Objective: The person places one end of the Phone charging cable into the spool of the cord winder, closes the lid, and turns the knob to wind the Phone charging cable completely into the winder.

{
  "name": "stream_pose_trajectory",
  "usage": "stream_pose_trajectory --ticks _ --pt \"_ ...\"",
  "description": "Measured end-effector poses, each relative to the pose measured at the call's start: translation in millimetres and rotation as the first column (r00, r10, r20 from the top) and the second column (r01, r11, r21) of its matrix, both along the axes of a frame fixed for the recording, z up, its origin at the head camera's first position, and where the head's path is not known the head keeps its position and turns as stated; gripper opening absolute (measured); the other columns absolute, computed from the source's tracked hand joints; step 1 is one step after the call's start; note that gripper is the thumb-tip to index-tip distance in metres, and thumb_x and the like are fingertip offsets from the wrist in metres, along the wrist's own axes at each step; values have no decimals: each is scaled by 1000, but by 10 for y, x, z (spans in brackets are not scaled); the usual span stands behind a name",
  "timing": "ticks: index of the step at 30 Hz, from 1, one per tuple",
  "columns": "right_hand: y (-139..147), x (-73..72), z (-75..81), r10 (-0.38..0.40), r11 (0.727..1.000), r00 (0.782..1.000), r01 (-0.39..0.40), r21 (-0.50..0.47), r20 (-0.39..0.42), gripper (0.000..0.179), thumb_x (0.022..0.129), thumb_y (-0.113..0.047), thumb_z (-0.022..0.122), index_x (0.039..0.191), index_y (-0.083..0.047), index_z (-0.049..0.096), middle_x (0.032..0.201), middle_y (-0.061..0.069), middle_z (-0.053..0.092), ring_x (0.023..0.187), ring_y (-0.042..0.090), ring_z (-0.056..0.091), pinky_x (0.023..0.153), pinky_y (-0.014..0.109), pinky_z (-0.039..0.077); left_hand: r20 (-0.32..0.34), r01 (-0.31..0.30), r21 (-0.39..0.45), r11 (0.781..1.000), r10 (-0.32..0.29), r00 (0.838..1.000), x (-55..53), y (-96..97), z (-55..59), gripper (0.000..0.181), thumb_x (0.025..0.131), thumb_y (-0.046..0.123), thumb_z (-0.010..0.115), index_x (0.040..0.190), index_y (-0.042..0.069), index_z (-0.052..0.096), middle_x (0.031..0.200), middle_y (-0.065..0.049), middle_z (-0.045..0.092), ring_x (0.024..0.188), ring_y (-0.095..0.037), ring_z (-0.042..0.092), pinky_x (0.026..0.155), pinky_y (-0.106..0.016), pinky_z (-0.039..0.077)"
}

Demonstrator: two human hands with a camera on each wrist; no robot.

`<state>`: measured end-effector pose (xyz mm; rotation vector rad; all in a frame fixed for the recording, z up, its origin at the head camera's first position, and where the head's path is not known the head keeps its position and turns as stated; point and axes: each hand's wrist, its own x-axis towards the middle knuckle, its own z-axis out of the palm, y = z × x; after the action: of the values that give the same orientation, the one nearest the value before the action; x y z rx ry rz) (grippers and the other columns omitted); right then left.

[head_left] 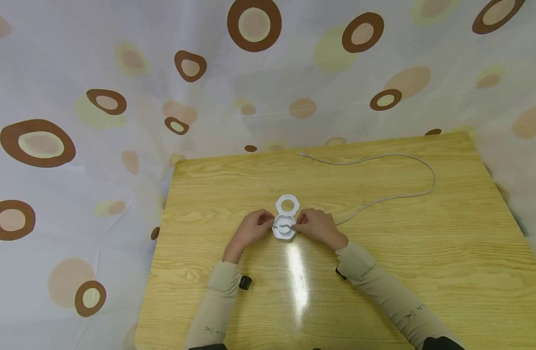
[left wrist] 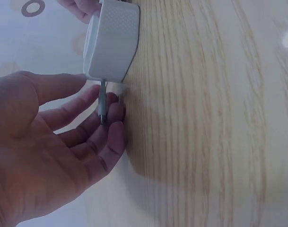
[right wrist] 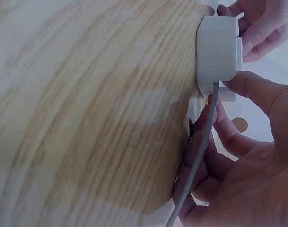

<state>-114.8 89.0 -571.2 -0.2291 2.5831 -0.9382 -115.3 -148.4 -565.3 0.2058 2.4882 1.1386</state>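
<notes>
A small white hexagonal cable case (head_left: 284, 236) sits on the table with its ring-shaped lid (head_left: 296, 206) flipped back on the far side. Inside it, a curved core shows in the head view. My left hand (head_left: 253, 229) holds the case's left edge, thumb tip at the rim, fingers bent beside it. From that side a metal-tipped cable plug (left wrist: 102, 101) sticks out, close to those fingers. On the opposite edge my right hand (head_left: 318, 226) grips the case, its thumb (right wrist: 252, 85) pressed on a corner. A grey cable (right wrist: 200, 149) leaves the case there, passing by the right fingers.
The cable runs in a wide loop over the right of the wooden table (head_left: 206, 194) to a connector (head_left: 302, 154) near the back edge. Patterned sheeting (head_left: 250, 97) hangs behind and to the left. Black wrist-camera pieces (head_left: 245, 282) show by the sleeves.
</notes>
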Motion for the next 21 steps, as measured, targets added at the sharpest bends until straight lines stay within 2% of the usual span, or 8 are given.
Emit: stream_pose_trajectory --ticks 6,10,15,21 --pt "27 -25 25 9 999 1000 -9 -35 -13 25 96 -38 74 92 -14 74 88 1 74 81 17 65 76 37 44 5 9 3 1000 -9 1000 -1 -26 -9 22 108 22 62 115 6 76 114 -12 77 108 -26 70 93 -40 58" --pt "34 -46 20 10 999 1000 -10 -40 -24 25 97 -38 74 92 -14 74 87 1 74 80 15 64 75 34 43 7 2 1 1000 -2 1000 -7 -25 -17 21 108 22 63 113 7 77 113 -11 77 108 -25 71 95 -41 58" --pt "42 -67 1 -2 999 999 0 -47 -34 25 98 -39 74 93 -15 75 88 1 75 82 16 65 78 36 44 13 -16 -7 1000 16 1000 -16 -29 -38 22 107 25 64 112 8 77 113 -11 77 107 -25 70 94 -41 57" --pt "68 -85 -16 8 998 1000 -9 -66 -19 26 99 -39 73 98 -13 76 95 2 77 89 17 69 85 42 49 23 -13 -2 1000 13 1000 -16 -41 -10 24 106 28 66 113 8 76 112 -10 76 102 -21 69 89 -35 56"
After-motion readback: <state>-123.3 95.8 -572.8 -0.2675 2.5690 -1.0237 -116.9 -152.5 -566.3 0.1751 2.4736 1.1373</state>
